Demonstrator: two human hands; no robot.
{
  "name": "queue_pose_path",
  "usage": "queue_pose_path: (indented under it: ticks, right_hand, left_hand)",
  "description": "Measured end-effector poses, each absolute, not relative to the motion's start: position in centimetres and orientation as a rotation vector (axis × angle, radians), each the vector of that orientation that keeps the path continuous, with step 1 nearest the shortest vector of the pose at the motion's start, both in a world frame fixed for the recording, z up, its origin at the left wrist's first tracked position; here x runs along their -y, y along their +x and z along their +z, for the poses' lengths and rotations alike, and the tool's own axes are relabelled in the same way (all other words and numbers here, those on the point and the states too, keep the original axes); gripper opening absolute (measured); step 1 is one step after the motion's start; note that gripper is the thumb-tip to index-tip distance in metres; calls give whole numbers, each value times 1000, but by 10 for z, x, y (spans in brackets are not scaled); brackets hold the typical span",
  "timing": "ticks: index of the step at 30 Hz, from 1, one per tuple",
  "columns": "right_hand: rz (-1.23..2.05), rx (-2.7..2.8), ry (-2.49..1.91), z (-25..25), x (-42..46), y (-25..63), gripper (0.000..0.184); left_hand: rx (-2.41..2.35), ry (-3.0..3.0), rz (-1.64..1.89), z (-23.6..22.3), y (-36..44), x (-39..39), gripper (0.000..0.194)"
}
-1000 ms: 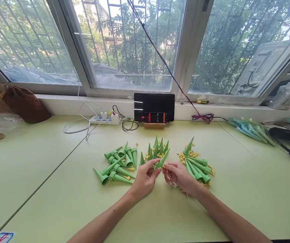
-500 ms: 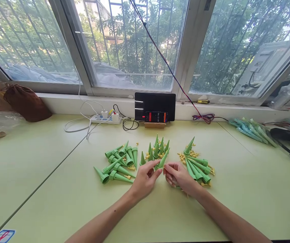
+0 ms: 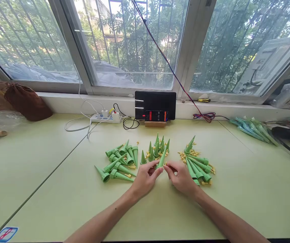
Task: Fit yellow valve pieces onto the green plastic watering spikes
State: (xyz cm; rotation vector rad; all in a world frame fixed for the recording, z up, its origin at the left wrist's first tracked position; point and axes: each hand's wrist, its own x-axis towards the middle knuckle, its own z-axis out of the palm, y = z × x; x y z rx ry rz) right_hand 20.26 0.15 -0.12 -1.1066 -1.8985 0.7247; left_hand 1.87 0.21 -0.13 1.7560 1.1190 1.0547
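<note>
My left hand (image 3: 146, 178) pinches the wide end of a green plastic cone spike (image 3: 161, 158) that points up and away. My right hand (image 3: 181, 177) is closed in a pinch right beside that end, on something small and yellowish that I cannot make out clearly. A heap of green spikes (image 3: 118, 162) lies to the left. Several spikes stand upright (image 3: 157, 148) just beyond my hands. Another heap of green spikes (image 3: 196, 165) with small yellow pieces (image 3: 185, 156) lies to the right.
A black tablet (image 3: 155, 100) and a phone (image 3: 156, 116) on a stand lean at the sill. A power strip (image 3: 103, 118) with white cables lies left of them. A brown pouch (image 3: 27, 103) sits far left; teal spikes (image 3: 253, 128) and black tools far right.
My hands have drawn closer together at the base of the held spike. The right hand turned more palm-down. The view shifted slightly.
</note>
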Motion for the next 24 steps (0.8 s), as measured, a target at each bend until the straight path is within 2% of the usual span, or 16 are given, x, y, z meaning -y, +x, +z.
queue_pose_path:
  ticks: [4, 9, 20, 24]
  right_hand:
    - [519, 1998, -1041, -5, -3, 204, 34]
    - [475, 2007, -1030, -6, -4, 203, 33]
    - [760, 1882, -1130, 2, -1, 202, 41]
    - [1061, 1726, -1125, 4, -1, 203, 44]
  left_hand:
    - [-1079, 1650, 1041, -3, 20, -2, 43]
    - [-1056, 1594, 1045, -6, 21, -3, 46]
    - [-1075, 1714, 1022, -7, 17, -4, 45]
    - [-1083, 1752, 1026, -3, 17, -4, 45]
